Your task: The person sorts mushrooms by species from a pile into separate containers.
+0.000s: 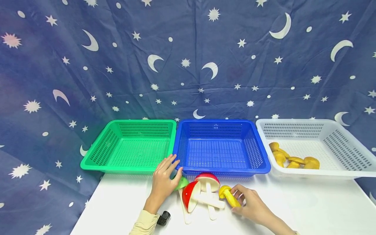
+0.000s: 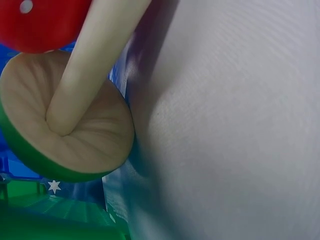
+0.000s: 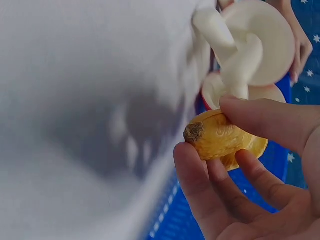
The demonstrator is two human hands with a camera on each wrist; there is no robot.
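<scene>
Fingers of right hand pinch yellow mushroom; left hand, fingers spread, beside green mushroom, red mushrooms between hands.

In front of the blue basket and towards its left, we are seeing a pale cream-yellow sleeve, creased in soft folds, which is ending just short of the bare left hand. A small, black, blocky device is sitting against the sleeve's end. In front of that basket, towards its right, a tiny sliver of pale cloth is showing behind the bare right hand.
</scene>
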